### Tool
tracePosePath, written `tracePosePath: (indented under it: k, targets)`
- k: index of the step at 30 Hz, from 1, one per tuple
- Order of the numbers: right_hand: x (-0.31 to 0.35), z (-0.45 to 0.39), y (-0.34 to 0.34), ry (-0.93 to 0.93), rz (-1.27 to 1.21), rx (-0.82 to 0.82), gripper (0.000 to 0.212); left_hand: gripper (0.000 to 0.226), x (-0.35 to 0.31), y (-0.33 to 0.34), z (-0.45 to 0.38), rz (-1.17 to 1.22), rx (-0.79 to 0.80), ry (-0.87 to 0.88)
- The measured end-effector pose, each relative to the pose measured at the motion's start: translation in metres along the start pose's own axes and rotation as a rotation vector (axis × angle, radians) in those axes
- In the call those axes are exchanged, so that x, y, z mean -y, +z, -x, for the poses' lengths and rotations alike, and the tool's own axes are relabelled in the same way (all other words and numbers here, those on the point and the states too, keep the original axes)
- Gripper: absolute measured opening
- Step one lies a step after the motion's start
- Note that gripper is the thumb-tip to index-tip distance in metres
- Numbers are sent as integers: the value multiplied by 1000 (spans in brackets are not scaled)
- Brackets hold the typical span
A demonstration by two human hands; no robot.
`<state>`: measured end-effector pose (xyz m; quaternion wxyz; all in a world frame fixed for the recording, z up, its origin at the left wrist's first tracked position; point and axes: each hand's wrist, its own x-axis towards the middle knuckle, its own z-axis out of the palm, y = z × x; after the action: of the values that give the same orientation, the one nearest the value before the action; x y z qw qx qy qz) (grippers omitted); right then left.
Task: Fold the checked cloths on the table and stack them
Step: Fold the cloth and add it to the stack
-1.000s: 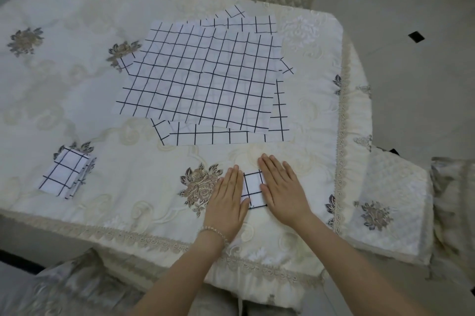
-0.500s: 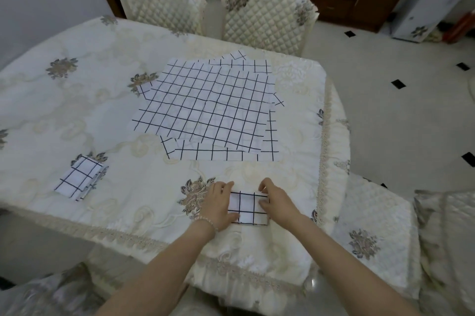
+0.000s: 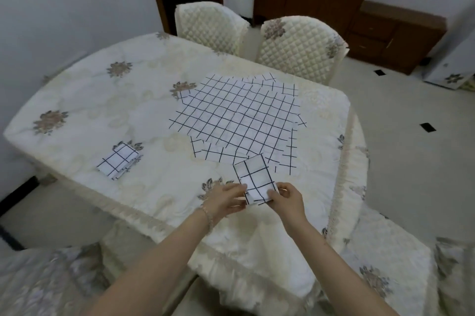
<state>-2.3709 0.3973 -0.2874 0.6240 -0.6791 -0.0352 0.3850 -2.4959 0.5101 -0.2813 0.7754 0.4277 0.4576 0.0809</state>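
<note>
A small folded white cloth with black checks (image 3: 254,177) is lifted off the table near the front edge. My left hand (image 3: 226,201) pinches its lower left corner and my right hand (image 3: 286,198) pinches its lower right corner. Behind it a pile of unfolded checked cloths (image 3: 239,118) lies spread flat in the middle of the table. A stack of folded checked cloths (image 3: 118,160) sits at the table's front left.
The table (image 3: 102,100) wears a cream floral cloth with a lace hem. Two quilted chairs (image 3: 298,46) stand at the far side, another chair (image 3: 385,251) at the near right. Dark wooden cabinets line the back wall.
Both hands went from pressing flat on the folded cloth to gripping its ends and lifting it off the table. The camera tilted up, showing more of the room.
</note>
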Motion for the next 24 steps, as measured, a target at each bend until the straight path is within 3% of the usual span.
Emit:
tracePosePath:
  k: [7,11,18,24]
  targets:
    - [3,2,71,7,48,89,17,30,-29,-58,-5,-263,-154,230]
    - [7,-8,120,-28,220,143,7,12,-48,-118,-13,-370,-142,295]
    - [-7,-21,236,-33,383,245,6,30,-81,-230,-20,-620,-287,323]
    - [-40,-26,330,55,410,268,15,8,-100,-311,-34,-630,-535,289]
